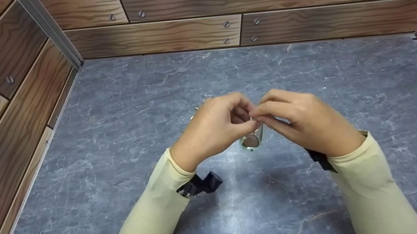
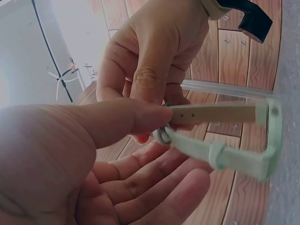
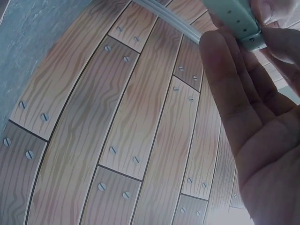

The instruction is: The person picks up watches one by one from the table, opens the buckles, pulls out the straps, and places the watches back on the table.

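A mint-green wristwatch [image 1: 251,142] hangs below the fingertips of both hands in the head view. Its strap [image 2: 213,114], with a row of holes and a tan inner face, forms a loop in the left wrist view. My left hand [image 1: 219,125] pinches the strap near the buckle [image 2: 162,134], thumb on top. Close against it, my right hand [image 1: 296,118] pinches the strap at the buckle end with thumb and fingers. In the right wrist view the holed strap [image 3: 236,21] shows at the fingertips. The watch's dial is turned away from view.
Something small and gold [image 1: 193,114] peeks out beyond the left wrist, mostly hidden. Beneath the hands lies a grey-blue marbled tabletop [image 1: 135,112]. Wood-patterned panels [image 1: 185,35] wall in the back and sides. A black wrist camera [image 1: 211,181] juts out from the left sleeve.
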`<state>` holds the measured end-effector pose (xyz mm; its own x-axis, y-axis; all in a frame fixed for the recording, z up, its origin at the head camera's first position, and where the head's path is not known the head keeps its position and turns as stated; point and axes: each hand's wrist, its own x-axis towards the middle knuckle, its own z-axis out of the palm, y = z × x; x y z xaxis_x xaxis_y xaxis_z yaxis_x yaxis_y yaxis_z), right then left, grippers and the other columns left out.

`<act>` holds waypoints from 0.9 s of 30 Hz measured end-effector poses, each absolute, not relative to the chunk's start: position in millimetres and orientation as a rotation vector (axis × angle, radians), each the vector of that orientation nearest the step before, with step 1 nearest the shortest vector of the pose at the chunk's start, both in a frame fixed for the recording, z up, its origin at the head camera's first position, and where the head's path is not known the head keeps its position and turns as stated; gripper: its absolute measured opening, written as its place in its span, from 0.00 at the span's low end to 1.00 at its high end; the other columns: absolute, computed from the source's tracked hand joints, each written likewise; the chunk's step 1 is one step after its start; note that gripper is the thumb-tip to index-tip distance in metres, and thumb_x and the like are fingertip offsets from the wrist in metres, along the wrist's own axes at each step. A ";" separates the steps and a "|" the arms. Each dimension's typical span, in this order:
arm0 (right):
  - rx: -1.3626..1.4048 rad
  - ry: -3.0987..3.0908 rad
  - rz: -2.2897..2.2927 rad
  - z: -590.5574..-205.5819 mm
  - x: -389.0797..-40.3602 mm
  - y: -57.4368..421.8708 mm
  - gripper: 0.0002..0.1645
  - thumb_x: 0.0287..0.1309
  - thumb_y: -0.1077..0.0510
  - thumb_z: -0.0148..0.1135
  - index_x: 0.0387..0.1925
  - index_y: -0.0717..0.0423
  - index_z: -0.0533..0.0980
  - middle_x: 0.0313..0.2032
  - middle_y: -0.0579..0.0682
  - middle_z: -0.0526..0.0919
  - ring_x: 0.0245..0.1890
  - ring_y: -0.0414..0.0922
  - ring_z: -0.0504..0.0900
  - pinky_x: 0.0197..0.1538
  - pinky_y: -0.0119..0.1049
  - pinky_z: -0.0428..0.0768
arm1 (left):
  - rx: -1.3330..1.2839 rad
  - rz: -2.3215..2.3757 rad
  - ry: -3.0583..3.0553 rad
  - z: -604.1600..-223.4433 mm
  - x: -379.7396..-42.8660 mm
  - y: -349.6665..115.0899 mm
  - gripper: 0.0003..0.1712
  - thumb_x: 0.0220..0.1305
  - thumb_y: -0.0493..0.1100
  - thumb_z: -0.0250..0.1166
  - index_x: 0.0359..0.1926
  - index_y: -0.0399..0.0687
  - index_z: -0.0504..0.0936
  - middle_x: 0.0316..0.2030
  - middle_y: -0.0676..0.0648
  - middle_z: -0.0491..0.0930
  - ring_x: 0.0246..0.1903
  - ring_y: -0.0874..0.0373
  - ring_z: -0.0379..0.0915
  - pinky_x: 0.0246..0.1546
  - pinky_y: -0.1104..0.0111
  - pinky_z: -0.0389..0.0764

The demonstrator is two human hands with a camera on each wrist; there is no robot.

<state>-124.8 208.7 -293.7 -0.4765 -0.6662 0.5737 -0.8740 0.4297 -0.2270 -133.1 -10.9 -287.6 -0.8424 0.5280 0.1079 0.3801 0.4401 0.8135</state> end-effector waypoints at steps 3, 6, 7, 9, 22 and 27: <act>1.330 -2.287 0.690 -294.2 -125.3 208.3 0.15 0.59 0.72 0.71 0.45 0.55 0.84 0.40 0.45 0.84 0.32 0.36 0.80 0.37 0.25 0.77 | 0.827 1.297 2.561 -288.5 -133.9 -10.7 0.05 0.67 0.45 0.72 0.41 0.51 0.87 0.32 0.58 0.86 0.32 0.67 0.81 0.38 0.73 0.81; 1.341 -2.296 0.697 -294.7 -125.4 208.3 0.16 0.57 0.73 0.71 0.44 0.55 0.84 0.40 0.45 0.84 0.32 0.36 0.80 0.37 0.23 0.77 | 0.864 1.260 2.588 -289.3 -134.1 -10.4 0.05 0.67 0.45 0.72 0.41 0.50 0.88 0.31 0.58 0.86 0.31 0.68 0.81 0.37 0.73 0.81; 1.341 -2.299 0.700 -294.7 -125.2 208.5 0.16 0.57 0.74 0.70 0.43 0.55 0.83 0.40 0.45 0.84 0.32 0.36 0.80 0.37 0.23 0.76 | 0.877 1.256 2.593 -289.5 -134.1 -10.2 0.05 0.67 0.45 0.72 0.41 0.50 0.88 0.31 0.58 0.87 0.31 0.68 0.81 0.37 0.73 0.81; 1.345 -2.300 0.708 -294.8 -124.9 208.5 0.17 0.56 0.75 0.69 0.43 0.55 0.83 0.40 0.45 0.83 0.32 0.36 0.79 0.36 0.22 0.76 | 0.896 1.252 2.599 -289.6 -133.8 -10.0 0.05 0.67 0.45 0.72 0.41 0.50 0.88 0.31 0.57 0.87 0.30 0.68 0.81 0.36 0.74 0.81; 1.298 -2.264 0.734 -296.1 -126.1 207.1 0.10 0.62 0.72 0.63 0.41 0.58 0.83 0.38 0.48 0.86 0.33 0.39 0.81 0.39 0.25 0.77 | 0.907 1.279 2.632 -288.4 -132.3 -10.7 0.04 0.68 0.44 0.71 0.41 0.51 0.87 0.33 0.57 0.87 0.32 0.65 0.80 0.38 0.72 0.80; 1.253 -2.258 0.793 -297.0 -126.0 206.6 0.10 0.62 0.72 0.63 0.41 0.59 0.84 0.38 0.49 0.86 0.33 0.39 0.81 0.41 0.23 0.76 | 0.895 1.322 2.605 -287.0 -131.6 -11.7 0.05 0.67 0.43 0.72 0.42 0.50 0.86 0.35 0.57 0.86 0.33 0.66 0.80 0.39 0.73 0.80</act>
<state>-126.0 206.6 -297.0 -0.4949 -0.6134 0.6155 -0.8636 0.4259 -0.2698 -131.6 -11.7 -287.0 -0.8251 0.5358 0.1794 0.4611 0.4549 0.7619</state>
